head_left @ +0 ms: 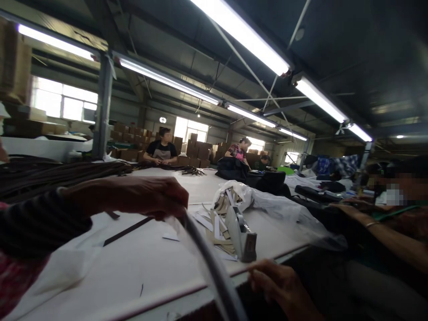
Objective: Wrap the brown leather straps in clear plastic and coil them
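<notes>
Head view | left hand (pixel 160 196) clamped on long dark curved strip (pixel 216 269), left of grey plastic tape dispenser (pixel 248 245) — likely so it drapes | right hand (pixel 281 283) below dispenser, grip unclear

One held strip (pixel 215 266), one tape dispenser (pixel 236 231)

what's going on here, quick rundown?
The person's left hand grips one end of a long dark strip, which curves down past the near edge of the white table. The right hand is near that edge, close to a grey dispenser; its grip is unclear. Pale strips lie beside the dispenser.
</notes>
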`<control>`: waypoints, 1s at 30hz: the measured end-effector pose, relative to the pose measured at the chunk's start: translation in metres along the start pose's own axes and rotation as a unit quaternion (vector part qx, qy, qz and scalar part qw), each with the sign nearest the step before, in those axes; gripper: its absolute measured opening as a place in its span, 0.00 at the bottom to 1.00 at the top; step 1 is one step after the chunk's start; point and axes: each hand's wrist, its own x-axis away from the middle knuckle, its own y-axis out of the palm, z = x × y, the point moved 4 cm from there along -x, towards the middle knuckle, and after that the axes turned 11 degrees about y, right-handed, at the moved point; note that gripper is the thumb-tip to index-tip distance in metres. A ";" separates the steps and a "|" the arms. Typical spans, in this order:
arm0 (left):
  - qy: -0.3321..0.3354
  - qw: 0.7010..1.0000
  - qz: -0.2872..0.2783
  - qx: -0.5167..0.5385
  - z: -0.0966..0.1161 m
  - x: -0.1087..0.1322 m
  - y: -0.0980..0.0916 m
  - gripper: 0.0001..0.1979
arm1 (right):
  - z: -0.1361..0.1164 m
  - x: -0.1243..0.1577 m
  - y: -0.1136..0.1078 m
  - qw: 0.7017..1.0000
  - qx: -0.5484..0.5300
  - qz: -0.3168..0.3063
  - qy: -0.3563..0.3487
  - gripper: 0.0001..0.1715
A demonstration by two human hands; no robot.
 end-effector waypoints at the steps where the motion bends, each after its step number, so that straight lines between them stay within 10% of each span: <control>1: 0.014 0.999 -0.031 -0.032 0.008 -0.007 0.004 0.13 | -0.023 -0.006 0.012 0.999 -0.034 -0.001 -0.038 0.29; 8: 0.026 0.995 -0.051 -0.082 0.013 -0.023 0.007 0.13 | -0.076 -0.038 0.085 0.927 -0.279 -0.240 -0.071 0.30; 21: 0.015 0.999 -0.031 0.003 -0.019 -0.014 0.033 0.18 | -0.111 -0.044 0.099 0.965 -0.212 -0.118 -0.101 0.29; 30: -0.041 0.994 0.069 0.074 -0.089 0.035 0.028 0.21 | -0.099 -0.048 0.071 0.982 -0.060 -0.077 -0.160 0.29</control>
